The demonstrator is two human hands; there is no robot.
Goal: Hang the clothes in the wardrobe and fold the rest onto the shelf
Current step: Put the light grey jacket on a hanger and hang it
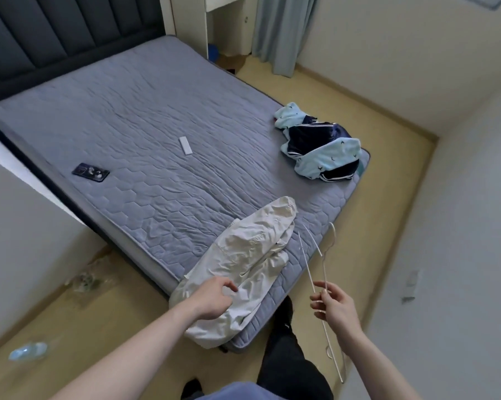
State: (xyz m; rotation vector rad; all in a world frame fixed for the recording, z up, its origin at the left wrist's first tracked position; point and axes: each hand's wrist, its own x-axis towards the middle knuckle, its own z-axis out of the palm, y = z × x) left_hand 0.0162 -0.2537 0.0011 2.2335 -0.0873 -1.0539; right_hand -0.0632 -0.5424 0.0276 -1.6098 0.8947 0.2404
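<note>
Cream-white jacket (252,255) lies crumpled on the near corner of the mattress (145,122), hem hanging over the edge. My left hand (211,298) hovers just over it, fingers loosely curled, holding nothing. My right hand (334,306) pinches white wire hangers (315,255). Blue and navy clothes (321,145) heaped at the far corner.

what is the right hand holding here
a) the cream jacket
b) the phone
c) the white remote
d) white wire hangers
d: the right hand pinches thin white wire hangers above the bed corner, while the phone and remote lie on the mattress and the cream jacket lies under the left hand.
</note>
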